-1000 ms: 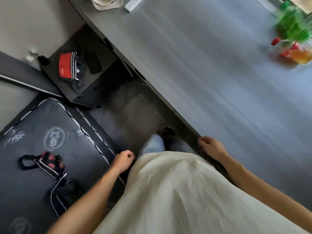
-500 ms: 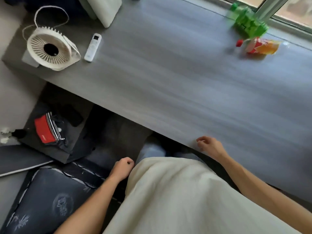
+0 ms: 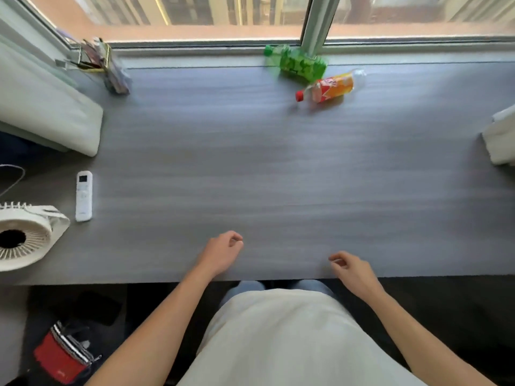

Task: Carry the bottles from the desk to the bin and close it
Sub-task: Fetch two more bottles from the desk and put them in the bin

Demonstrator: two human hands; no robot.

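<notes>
Two plastic bottles lie on their sides at the far edge of the grey desk point(image 3: 278, 176), by the window. The green bottle point(image 3: 298, 62) is furthest back; the orange bottle with a red cap point(image 3: 328, 87) rests just in front of it. My left hand point(image 3: 223, 252) hovers over the desk's near edge, fingers loosely curled, holding nothing. My right hand point(image 3: 351, 270) is at the same edge, also loosely curled and empty. Both hands are far from the bottles. No bin is in view.
A white remote point(image 3: 84, 195) and a white fan point(image 3: 25, 235) sit at the desk's left. A pale cushion point(image 3: 47, 112) and a pen holder point(image 3: 111, 71) are at the back left, white cloth point(image 3: 501, 137) at the right. A red pouch point(image 3: 61, 358) lies on the floor.
My view has swung from the floor up to face the desk squarely. Both hands came forward over the desk's near edge, the left rising from beside my body.
</notes>
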